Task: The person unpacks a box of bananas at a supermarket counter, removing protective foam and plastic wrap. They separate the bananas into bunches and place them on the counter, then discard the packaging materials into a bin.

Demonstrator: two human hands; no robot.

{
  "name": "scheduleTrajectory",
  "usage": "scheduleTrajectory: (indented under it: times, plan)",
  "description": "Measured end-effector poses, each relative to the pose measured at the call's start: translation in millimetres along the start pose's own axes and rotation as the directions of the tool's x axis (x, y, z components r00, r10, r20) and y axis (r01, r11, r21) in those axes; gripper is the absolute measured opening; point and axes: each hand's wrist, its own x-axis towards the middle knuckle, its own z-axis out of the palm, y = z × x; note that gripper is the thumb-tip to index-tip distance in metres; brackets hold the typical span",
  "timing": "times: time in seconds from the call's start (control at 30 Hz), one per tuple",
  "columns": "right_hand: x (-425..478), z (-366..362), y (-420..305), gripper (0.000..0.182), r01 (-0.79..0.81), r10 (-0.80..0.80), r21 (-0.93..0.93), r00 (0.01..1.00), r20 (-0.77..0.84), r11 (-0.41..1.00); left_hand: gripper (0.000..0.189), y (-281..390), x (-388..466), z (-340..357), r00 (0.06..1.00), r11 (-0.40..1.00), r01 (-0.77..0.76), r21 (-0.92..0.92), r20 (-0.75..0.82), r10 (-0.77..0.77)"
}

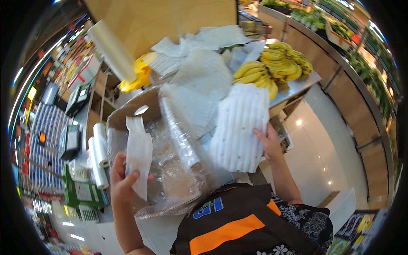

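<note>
My left hand [123,178] grips a narrow strip of white padding [139,156] above a cardboard box [124,110] lined with clear plastic film. With my right hand [270,142] I hold the edge of a ribbed white foam sheet [240,127] dotted with small dark marks. That sheet is beside the box, just in front of yellow bananas [255,75]. More ribbed sheets [200,83] lie in an overlapping pile behind the box. Crumpled film [172,159] covers much of the box's inside; brown cardboard shows through it.
Left of the box lie rolls of clear bags [99,153], and a larger plastic roll [113,52] stands behind it near a yellow bag [140,76]. Counter devices [70,140] stand farther left. A wooden-sided vegetable display [344,98] curves along the right.
</note>
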Motion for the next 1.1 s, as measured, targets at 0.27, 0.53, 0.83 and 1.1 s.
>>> scheduleTrajectory:
  times: [0.27, 0.53, 0.83, 1.1]
  plan:
    - [20.7, -67.9, 32.7, 0.046, 0.117, -0.134, -0.655, 0.991, 0.025, 0.746, 0.024, -13.9, -5.7, 55.7, 0.949, 0.887, -0.275, 0.371, 0.252, 0.188]
    - [92.0, -26.9, -15.1, 0.053, 0.413, -0.659, -0.911, 0.685, 0.313, -0.003, 0.036, -53.9, -19.1, 97.1, 0.971, 0.917, -0.23, 0.327, 0.147, 0.191]
    - [208.5, 50.5, 123.2, 0.052, 0.723, -0.204, -0.69, 0.683, 0.702, 0.045, 0.036, -67.7, -11.1, 127.5, 0.998, 0.919, -0.048, 0.39, 0.052, 0.03]
    - [75.5, -25.9, -9.5, 0.101, -0.284, 0.086, 0.011, 0.327, 0.941, 0.959, 0.037, -69.2, 13.6, 147.7, 0.991, 0.808, -0.05, 0.587, 0.13, -0.033]
